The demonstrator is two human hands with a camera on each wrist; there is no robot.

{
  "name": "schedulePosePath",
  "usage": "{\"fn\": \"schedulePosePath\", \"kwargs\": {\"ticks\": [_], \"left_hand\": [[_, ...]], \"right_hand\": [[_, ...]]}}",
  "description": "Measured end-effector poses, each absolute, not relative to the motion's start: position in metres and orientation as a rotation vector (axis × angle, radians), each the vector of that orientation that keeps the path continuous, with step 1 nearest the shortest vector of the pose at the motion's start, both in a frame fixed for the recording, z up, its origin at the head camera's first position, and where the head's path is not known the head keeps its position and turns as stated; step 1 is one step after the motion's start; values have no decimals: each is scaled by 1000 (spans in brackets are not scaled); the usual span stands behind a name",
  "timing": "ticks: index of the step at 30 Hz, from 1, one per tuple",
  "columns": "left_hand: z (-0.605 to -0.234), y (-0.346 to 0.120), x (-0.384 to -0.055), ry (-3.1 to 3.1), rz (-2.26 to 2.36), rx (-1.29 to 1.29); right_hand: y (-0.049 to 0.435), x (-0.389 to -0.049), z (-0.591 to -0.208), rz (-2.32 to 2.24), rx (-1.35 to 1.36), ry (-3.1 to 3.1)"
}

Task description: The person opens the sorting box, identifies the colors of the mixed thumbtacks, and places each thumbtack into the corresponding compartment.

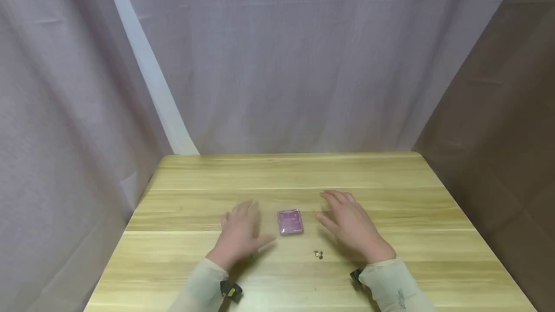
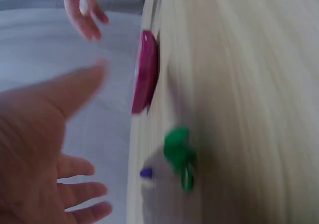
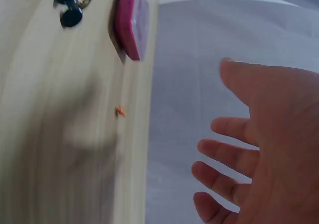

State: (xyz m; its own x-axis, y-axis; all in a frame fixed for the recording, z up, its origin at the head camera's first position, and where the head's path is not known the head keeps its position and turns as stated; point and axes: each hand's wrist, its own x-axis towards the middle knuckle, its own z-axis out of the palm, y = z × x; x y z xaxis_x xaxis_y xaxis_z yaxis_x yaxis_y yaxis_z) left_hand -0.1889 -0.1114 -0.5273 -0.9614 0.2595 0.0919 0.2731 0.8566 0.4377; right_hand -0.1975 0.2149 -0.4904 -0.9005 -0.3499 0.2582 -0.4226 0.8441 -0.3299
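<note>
A flat, square pink-purple case (image 1: 290, 222) lies on the wooden table between the two hands. To its left, my left hand (image 1: 237, 236) hovers with thumb stretched out and fingers spread, holding nothing. Below that hand lie a small green piece with a loop (image 2: 179, 152) and a tiny purple piece (image 2: 146, 172), both blurred. On the other side, my right hand (image 1: 353, 225) is raised over the table, fingers loosely extended, its palm bare. Near its thumb sits a tiny orange piece (image 3: 120, 111). Small dark and brassy pieces (image 1: 318, 254), perhaps earrings or studs, lie closer to me.
The wooden table (image 1: 295, 172) has rounded far corners. Grey curtains (image 1: 282, 61) hang behind it and along both sides, with a pale strip (image 1: 149, 61) at the left. A dark band with a small device (image 1: 231, 291) circles the left wrist.
</note>
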Motion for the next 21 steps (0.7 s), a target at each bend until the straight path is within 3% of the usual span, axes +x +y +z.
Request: {"fn": "schedulePosePath", "kwargs": {"ticks": [11,21], "left_hand": [[-536,-75,-206,-3031,-787,-654],[-535,-62,-210,-3034,-846,-636]], "right_hand": [[188,-207,-502,684,752,-2925],[170,-211,-514,792,834,-2968]]}}
